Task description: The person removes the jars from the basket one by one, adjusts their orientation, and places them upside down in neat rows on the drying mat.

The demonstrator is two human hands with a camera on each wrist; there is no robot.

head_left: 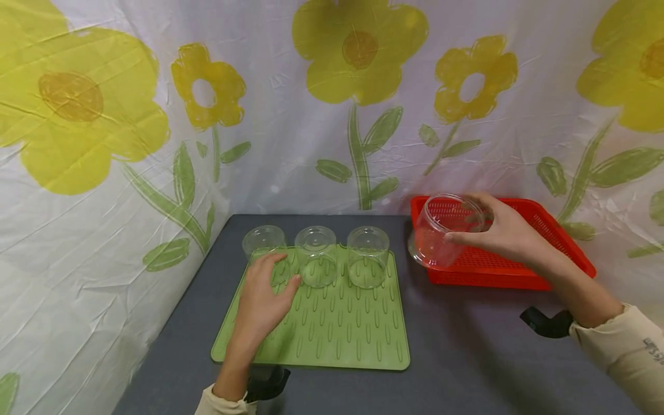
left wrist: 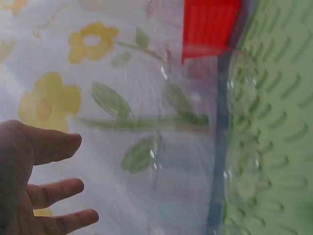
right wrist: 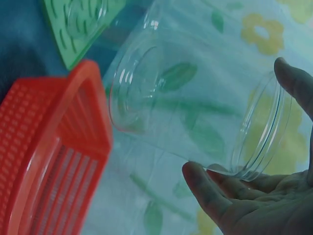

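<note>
My right hand (head_left: 500, 227) grips a clear plastic jar (right wrist: 195, 117) near one end, with thumb and fingers around it. The jar hangs tilted over the left side of the red basket (head_left: 493, 279). On the far part of the green mat (head_left: 337, 340), three similar clear jars form a row: a left jar (head_left: 263, 237), a middle jar (head_left: 316, 256) and a right jar (head_left: 368, 256). My left hand (head_left: 261, 300) hovers by the left jar and partly hides it. Its fingers are spread and relaxed, holding nothing.
The mat lies on a dark grey table (head_left: 441, 357), with the slatted basket to its right. A white curtain (head_left: 280, 132) printed with yellow flowers hangs behind the table and along its left side.
</note>
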